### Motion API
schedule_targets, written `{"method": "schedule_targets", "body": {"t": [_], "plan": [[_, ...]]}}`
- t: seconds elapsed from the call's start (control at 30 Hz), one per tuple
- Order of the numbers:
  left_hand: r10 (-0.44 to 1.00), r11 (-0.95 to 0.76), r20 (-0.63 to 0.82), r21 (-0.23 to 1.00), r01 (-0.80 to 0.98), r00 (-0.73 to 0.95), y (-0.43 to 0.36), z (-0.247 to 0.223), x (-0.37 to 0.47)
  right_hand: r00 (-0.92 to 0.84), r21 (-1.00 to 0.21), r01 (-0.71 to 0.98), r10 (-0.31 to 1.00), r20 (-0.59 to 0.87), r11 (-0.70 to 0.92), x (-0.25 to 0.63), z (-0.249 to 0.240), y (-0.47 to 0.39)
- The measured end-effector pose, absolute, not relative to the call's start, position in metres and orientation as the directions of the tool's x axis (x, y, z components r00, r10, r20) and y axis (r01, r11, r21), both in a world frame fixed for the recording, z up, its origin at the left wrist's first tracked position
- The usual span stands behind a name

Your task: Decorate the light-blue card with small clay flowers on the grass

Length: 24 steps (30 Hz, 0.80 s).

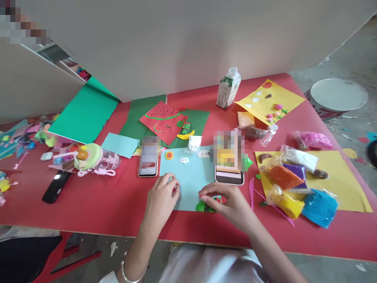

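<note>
- While both forearms reached up from the bottom edge, the light-blue sheet point(191, 179) lay at the centre of the frame, seemingly set square to the body so that either hand could get at it.
- At the sheet's left part, the left hand point(163, 194) was curled, thumb and fingers drawn near one another; whether anything sat between them was unclear.
- Over the sheet's lower right, the right hand point(228, 198) had its fingers bent inward like a pinch. Red showed at the fingertips, but I could not make out whether it was a held bit.
- Partly covered by that hand, a green piece point(202, 206) with red on it lay along the sheet's lower edge.
- A sun point(169, 155) and a small cloud point(184, 160) lay near the sheet's top, probably put high as sky figures.
- Two phones, one left of centre point(148, 167) and one right of centre point(229, 179), flanked the sheet, perhaps for easy viewing.
- Right of centre, the blue bag point(319, 208), yellow bag point(291, 206) and orange bag point(285, 177) were bunched, likely for handy reach, beside a pink stick point(275, 208).
</note>
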<state>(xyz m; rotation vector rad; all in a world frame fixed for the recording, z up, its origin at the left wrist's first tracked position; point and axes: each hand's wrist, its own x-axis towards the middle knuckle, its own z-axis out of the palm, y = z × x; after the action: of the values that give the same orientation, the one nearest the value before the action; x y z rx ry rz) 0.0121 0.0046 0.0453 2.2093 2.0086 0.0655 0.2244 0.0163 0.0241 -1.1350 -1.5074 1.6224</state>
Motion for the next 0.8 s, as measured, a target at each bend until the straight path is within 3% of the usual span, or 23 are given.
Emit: {"method": "schedule_targets", "body": {"t": [0.2, 0.37, 0.63, 0.8], "plan": [[0.982, 0.070, -0.180, 0.090, 0.994, -0.052, 0.002, 0.055, 0.010, -0.536, -0.988, 0.039, 0.831, -0.149, -0.151, 0.200, 0.020, 0.002], [0.978, 0.144, -0.164, 0.089, 0.985, -0.128, -0.005, 0.059, -0.002, -0.555, -0.985, 0.009, 0.818, -0.149, -0.173, 0.193, 0.020, 0.000], [0.987, 0.163, -0.081, 0.417, 0.894, -0.142, -0.021, 0.058, -0.023, -0.657, -0.958, -0.077, 0.737, -0.159, -0.276, 0.161, 0.012, -0.019], [0.990, 0.135, -0.038, 0.489, 0.862, -0.133, -0.034, 0.061, -0.037, -0.681, -0.914, -0.188, 0.719, -0.142, -0.359, 0.132, 0.004, -0.036]]}}
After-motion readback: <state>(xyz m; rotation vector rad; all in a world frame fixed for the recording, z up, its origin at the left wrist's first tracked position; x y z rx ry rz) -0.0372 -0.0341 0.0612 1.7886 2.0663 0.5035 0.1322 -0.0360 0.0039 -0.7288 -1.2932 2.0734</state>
